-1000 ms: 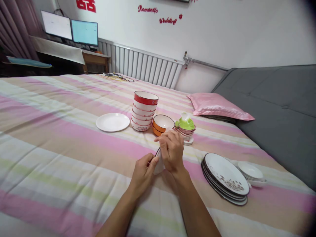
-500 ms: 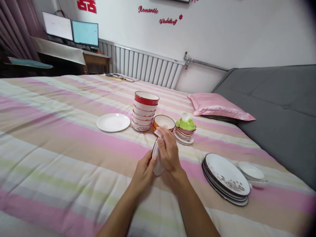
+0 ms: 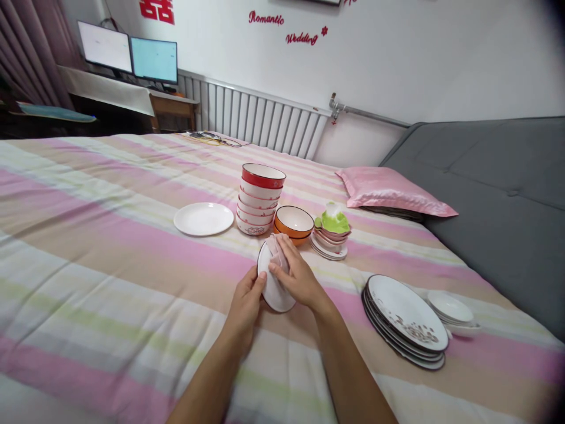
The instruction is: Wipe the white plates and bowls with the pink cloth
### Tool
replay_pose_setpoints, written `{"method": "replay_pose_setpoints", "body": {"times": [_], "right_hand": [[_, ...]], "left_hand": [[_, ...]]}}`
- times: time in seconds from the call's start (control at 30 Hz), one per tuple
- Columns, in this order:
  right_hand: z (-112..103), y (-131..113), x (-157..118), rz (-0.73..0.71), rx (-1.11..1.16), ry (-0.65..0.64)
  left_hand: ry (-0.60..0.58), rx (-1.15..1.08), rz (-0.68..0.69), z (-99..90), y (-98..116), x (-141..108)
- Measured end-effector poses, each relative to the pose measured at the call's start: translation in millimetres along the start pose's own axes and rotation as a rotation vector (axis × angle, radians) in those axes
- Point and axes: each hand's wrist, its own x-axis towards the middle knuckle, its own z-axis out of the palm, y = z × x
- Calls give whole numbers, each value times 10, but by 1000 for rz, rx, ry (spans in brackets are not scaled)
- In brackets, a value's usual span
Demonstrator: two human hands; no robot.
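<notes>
A white plate [image 3: 274,292] with a dark rim is tilted up above the bed. My left hand [image 3: 248,297] grips its left edge, thumb on the face and fingers behind. My right hand [image 3: 300,277] presses a pale pink cloth [image 3: 277,250] against the upper part of the plate's face, fingers closed over the cloth. Just beyond the hands stand two stacked orange bowls [image 3: 295,221] and a tall stack of red and white bowls [image 3: 260,200].
A white oval plate [image 3: 203,219] lies to the left. Right of the bowls are stacked small dishes with a green leaf-shaped one [image 3: 334,222] near the top. Dark-rimmed plates [image 3: 406,312] and small white dishes [image 3: 450,307] lie at right. A pink pillow [image 3: 392,189] rests by the grey headboard [image 3: 485,171].
The plate has turned its face more toward me and shifted slightly left. My right hand and the cloth have moved left and a little lower across it.
</notes>
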Motion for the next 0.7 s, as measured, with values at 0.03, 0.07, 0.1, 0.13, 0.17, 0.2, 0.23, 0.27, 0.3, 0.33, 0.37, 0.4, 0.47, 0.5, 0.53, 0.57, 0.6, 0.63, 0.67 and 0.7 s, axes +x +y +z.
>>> {"method": "replay_pose_setpoints", "body": {"times": [0.03, 0.07, 0.1, 0.13, 0.17, 0.2, 0.23, 0.27, 0.3, 0.33, 0.37, 0.4, 0.47, 0.5, 0.53, 0.57, 0.6, 0.63, 0.67, 0.7], "right_hand": [[-14, -19, -9, -17, -12, -31], [-30, -41, -17, -31, -26, -63], [-46, -66, -26, -41, -41, -99], [-63, -94, -34, -48, -60, -139], [-78, -124, -41, -49, -80, -178], [-93, -155, -49, -45, -103, -213], [-105, -186, -58, -35, -126, -244], [-117, -216, -69, -23, -149, -271], [-128, -243, -81, -12, -169, -294], [-138, -266, -96, -3, -184, -316], [-149, -284, -112, 2, -192, -338], [-159, -298, -129, 2, -195, -360], [-184, -314, -161, -11, -186, -405], [-200, -318, -174, -19, -178, -424], [-218, -320, -185, -27, -168, -440], [-238, -322, -192, -36, -157, -455], [-262, -325, -197, -44, -146, -469], [-288, -327, -199, -47, -135, -484], [-316, -329, -200, -47, -124, -498], [-346, -331, -200, -43, -115, -514]], "left_hand": [[8, -13, -4, -3, -4, 4], [16, -26, -7, -5, -9, 6], [24, -38, -8, -6, -12, 8], [31, -47, -8, -6, -16, 10], [37, -55, -7, -6, -18, 12], [42, -61, -5, -7, -21, 14], [46, -67, -3, -8, -23, 16], [50, -73, -2, -10, -26, 20], [56, -81, -5, -13, -30, 24], [61, -89, -10, -17, -34, 28], [66, -100, -16, -22, -39, 33], [73, -113, -21, -28, -44, 38], [90, -140, -34, -39, -50, 47], [100, -149, -42, -43, -51, 51], [111, -156, -51, -48, -51, 54], [121, -158, -61, -52, -50, 57], [128, -159, -71, -55, -49, 60], [133, -160, -81, -59, -49, 62], [136, -166, -87, -63, -49, 65], [136, -173, -91, -66, -51, 68]]}}
